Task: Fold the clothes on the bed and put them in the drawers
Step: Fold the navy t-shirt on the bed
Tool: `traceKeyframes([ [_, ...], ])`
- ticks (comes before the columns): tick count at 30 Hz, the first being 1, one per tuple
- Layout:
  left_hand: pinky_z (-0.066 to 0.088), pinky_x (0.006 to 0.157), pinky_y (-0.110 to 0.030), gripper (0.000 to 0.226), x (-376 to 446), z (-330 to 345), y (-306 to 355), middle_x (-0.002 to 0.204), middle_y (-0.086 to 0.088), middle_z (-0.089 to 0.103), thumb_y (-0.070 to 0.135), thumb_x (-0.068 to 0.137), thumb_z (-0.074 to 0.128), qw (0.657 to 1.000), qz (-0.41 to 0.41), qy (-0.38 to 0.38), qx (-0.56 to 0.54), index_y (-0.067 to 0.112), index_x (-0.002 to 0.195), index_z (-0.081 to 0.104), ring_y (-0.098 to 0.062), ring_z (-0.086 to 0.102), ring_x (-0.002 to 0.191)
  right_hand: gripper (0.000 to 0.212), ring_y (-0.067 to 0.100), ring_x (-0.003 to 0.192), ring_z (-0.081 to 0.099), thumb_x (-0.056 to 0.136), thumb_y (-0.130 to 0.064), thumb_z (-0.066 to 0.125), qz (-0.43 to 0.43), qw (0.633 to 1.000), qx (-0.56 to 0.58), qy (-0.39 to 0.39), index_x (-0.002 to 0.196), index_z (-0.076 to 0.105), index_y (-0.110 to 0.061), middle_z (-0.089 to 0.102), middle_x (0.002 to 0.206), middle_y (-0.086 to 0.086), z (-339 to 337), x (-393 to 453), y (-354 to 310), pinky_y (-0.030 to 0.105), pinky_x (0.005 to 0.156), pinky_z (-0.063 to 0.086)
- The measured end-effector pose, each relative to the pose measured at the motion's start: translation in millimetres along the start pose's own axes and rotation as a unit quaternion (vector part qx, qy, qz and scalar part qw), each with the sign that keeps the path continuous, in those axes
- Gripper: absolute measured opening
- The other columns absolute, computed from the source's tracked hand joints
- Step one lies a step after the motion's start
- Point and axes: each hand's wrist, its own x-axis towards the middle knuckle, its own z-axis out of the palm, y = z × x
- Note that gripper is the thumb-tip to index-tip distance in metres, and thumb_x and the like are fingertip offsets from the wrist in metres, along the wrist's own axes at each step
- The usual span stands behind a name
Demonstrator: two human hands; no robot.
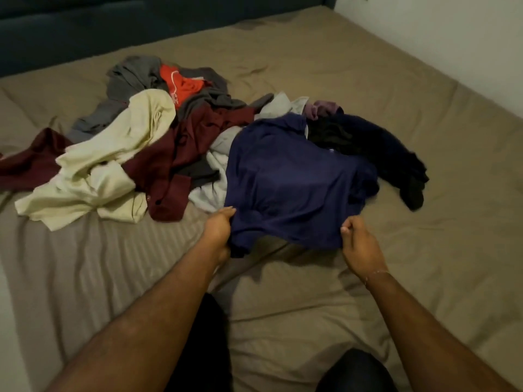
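Observation:
A navy blue shirt [294,179] lies spread over the near right side of a clothes pile on the bed [368,89]. My left hand [218,230] grips its near left hem. My right hand [359,244] pinches its near right hem, and that edge is lifted a little off the sheet. To the left of the shirt lie a cream garment [113,159], a maroon shirt [181,154], a grey garment [133,77] and an orange-red top [181,83]. A black garment [393,154] trails off to the right.
The tan sheet is wrinkled in front of the pile. A dark blue headboard [113,26] runs along the far edge. A white wall [452,41] borders the bed on the right. My knees in dark trousers [356,372] rest on the near part of the bed.

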Motion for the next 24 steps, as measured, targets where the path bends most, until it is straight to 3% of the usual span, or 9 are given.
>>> traceKeyframes([
  [3, 0.064, 0.079, -0.05, 0.027, 4.9, 23.9, 81.4, 0.108, -0.02, 0.076, 0.021, 0.105, 0.053, 0.995, 0.072, 0.02, -0.061, 0.002, 0.113, 0.07, -0.039, 0.074, 0.092, 0.035, 0.021, 0.066, 0.061, 0.094, -0.051, 0.069, -0.087, 0.993, -0.062, -0.051, 0.102, 0.046, -0.027, 0.059, 0.077, -0.006, -42.3, 24.7, -12.9, 0.04, 0.056, 0.046],
  [5, 0.061, 0.086, -0.05, 0.015, 4.8, 46.7, 142.1, 0.117, -0.022, 0.072, 0.014, 0.104, 0.054, 0.985, 0.165, 0.03, -0.041, 0.01, 0.112, 0.067, -0.038, 0.069, 0.1, 0.045, 0.02, 0.068, 0.064, 0.085, -0.065, 0.071, -0.142, 0.959, -0.216, -0.116, 0.105, 0.054, -0.028, 0.057, 0.074, -0.01, -71.5, 57.5, -21.1, 0.035, 0.054, 0.043],
  [8, 0.059, 0.08, -0.037, 0.028, -8.9, 85.2, 218.7, 0.103, -0.01, 0.069, -0.008, 0.098, 0.051, 0.959, 0.284, -0.005, 0.001, 0.016, 0.108, 0.062, -0.03, 0.065, 0.098, 0.024, 0.027, 0.086, 0.069, 0.091, -0.045, 0.063, -0.074, 0.921, -0.376, -0.069, 0.11, 0.064, -0.03, 0.071, 0.09, 0.0, -111.0, 103.4, -44.5, 0.035, 0.068, 0.054],
  [10, 0.057, 0.081, -0.036, 0.04, -19.4, 103.6, 257.0, 0.1, -0.007, 0.068, -0.017, 0.093, 0.044, 0.945, 0.326, -0.028, -0.018, 0.015, 0.106, 0.063, -0.025, 0.065, 0.093, 0.023, 0.034, 0.086, 0.068, 0.09, -0.025, 0.057, 0.006, 0.937, -0.35, 0.012, 0.112, 0.063, -0.029, 0.072, 0.098, 0.008, -138.4, 127.7, -61.2, 0.037, 0.071, 0.056],
  [13, 0.056, 0.083, -0.036, 0.05, -54.1, 125.3, 302.6, 0.098, -0.007, 0.07, -0.02, 0.09, 0.038, 0.919, 0.387, -0.042, -0.059, 0.005, 0.123, 0.066, -0.021, 0.066, 0.086, 0.033, 0.037, 0.08, 0.063, 0.087, -0.013, 0.052, 0.09, 0.955, -0.203, 0.195, 0.115, 0.065, -0.026, 0.069, 0.097, 0.016, -189.5, 145.6, -85.4, 0.038, 0.067, 0.051],
  [17, 0.058, 0.093, -0.037, 0.052, -103.8, 118.5, 330.1, 0.103, -0.007, 0.075, -0.021, 0.088, 0.039, 0.868, 0.467, -0.075, -0.148, 0.005, 0.121, 0.069, -0.018, 0.071, 0.09, 0.039, 0.044, 0.092, 0.065, 0.085, -0.013, 0.049, 0.114, 0.92, -0.053, 0.371, 0.117, 0.063, -0.028, 0.071, 0.104, 0.015, -234.9, 138.7, -120.2, 0.044, 0.076, 0.055],
  [20, 0.056, 0.101, -0.038, 0.052, -123.9, 76.2, 306.8, 0.117, -0.008, 0.075, -0.018, 0.087, 0.042, 0.845, 0.501, -0.096, -0.161, 0.011, 0.118, 0.072, -0.021, 0.072, 0.106, 0.037, 0.043, 0.094, 0.065, 0.083, -0.011, 0.051, 0.089, 0.914, -0.037, 0.394, 0.112, 0.064, -0.028, 0.072, 0.103, 0.013, -231.8, 110.3, -127.5, 0.044, 0.076, 0.054],
  [22, 0.052, 0.108, -0.04, 0.051, -119.0, 35.1, 262.3, 0.126, -0.007, 0.073, -0.013, 0.086, 0.046, 0.856, 0.505, -0.058, -0.09, 0.016, 0.118, 0.073, -0.025, 0.068, 0.12, 0.033, 0.044, 0.095, 0.065, 0.084, -0.011, 0.056, 0.087, 0.92, -0.038, 0.38, 0.111, 0.067, -0.025, 0.072, 0.104, 0.015, -209.8, 83.7, -116.2, 0.043, 0.075, 0.052],
  [24, 0.052, 0.107, -0.043, 0.047, -100.7, -11.1, 206.6, 0.123, -0.005, 0.074, -0.009, 0.088, 0.052, 0.878, 0.478, -0.006, -0.012, 0.022, 0.114, 0.076, -0.027, 0.067, 0.122, 0.03, 0.04, 0.098, 0.065, 0.083, -0.008, 0.06, 0.081, 0.93, -0.018, 0.358, 0.107, 0.068, -0.024, 0.071, 0.108, 0.011, -178.5, 53.4, -97.5, 0.038, 0.077, 0.049],
])
